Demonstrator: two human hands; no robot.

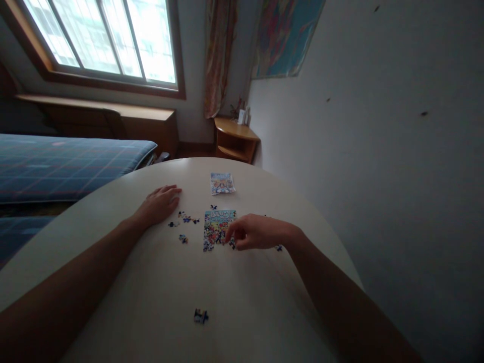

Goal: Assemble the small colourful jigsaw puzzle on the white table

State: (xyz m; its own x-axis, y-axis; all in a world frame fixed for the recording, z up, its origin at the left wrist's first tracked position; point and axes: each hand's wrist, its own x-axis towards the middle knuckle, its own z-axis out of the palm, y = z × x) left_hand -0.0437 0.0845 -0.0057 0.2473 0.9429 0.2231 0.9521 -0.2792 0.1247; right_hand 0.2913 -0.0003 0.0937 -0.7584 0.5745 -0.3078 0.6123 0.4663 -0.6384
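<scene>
A partly assembled jigsaw puzzle [215, 227] with a colourful picture lies on the white table. Its upper edge is straight and its lower edge ragged. My right hand [255, 232] covers its right side, fingers curled and thumb and index closed around a small jigsaw piece [232, 245] at the lower edge; the fingers partly hide it. My left hand [161, 203] rests flat on the table to the left, fingers stretched out and holding nothing. Near it lie several loose jigsaw pieces [188, 219], with another small cluster [183, 239] closer to me.
A printed picture sheet [222, 183] lies beyond the puzzle. One loose piece [214, 207] sits above it, another [279, 248] under my right wrist, and a joined bit [200, 316] near me. The round table [234, 292] stands beside a wall [359, 151] and a plaid mattress [71, 164].
</scene>
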